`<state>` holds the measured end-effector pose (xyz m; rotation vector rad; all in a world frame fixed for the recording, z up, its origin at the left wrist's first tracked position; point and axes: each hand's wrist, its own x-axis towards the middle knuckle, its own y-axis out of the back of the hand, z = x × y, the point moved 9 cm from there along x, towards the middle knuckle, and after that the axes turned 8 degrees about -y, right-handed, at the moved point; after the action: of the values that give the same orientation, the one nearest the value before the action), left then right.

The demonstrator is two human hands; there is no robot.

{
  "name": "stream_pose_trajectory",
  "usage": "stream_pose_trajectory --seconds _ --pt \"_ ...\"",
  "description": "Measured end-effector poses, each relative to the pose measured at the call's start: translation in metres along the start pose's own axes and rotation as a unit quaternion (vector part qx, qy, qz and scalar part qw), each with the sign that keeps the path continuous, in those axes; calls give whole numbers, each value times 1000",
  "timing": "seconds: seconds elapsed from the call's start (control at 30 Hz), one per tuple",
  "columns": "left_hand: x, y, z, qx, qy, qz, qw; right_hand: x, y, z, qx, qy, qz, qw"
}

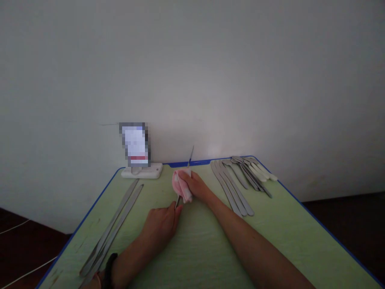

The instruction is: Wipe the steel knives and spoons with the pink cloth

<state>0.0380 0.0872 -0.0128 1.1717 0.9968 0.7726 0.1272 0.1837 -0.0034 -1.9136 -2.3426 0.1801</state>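
Note:
My left hand (pixel 161 224) is closed round the lower end of a thin metal utensil (pixel 190 155), which slants up and away toward the wall. My right hand (pixel 194 185) grips a pink cloth (pixel 180 186) wrapped around the utensil's middle. Only the utensil's tip shows above the cloth and a short piece below it. Both hands are over the light green table (pixel 270 241), near its far middle.
Two long metal strips (pixel 116 222) lie along the table's left side. A row of several metal utensils (pixel 231 186) lies at the right, with white-handled ones (pixel 263 171) behind. A white stand with a blurred screen (pixel 141 170) is at the far edge by the wall.

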Motion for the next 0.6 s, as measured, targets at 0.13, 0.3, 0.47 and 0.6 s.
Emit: stream_pose_trajectory --seconds 0.13,0.3,0.47,0.6 --pt "0 1 0 8 6 1 1000 -3 -14 -2 -62 21 -48 997" --pt "1 -1 -4 -30 8 11 999 1 -4 4 -28 -5 -6 1000" --pt "-3 8 -11 -133 4 83 988 6 5 8 20 -26 -1 999" --pt "-5 11 -17 -188 19 114 975 7 2 11 80 -41 -47 995"
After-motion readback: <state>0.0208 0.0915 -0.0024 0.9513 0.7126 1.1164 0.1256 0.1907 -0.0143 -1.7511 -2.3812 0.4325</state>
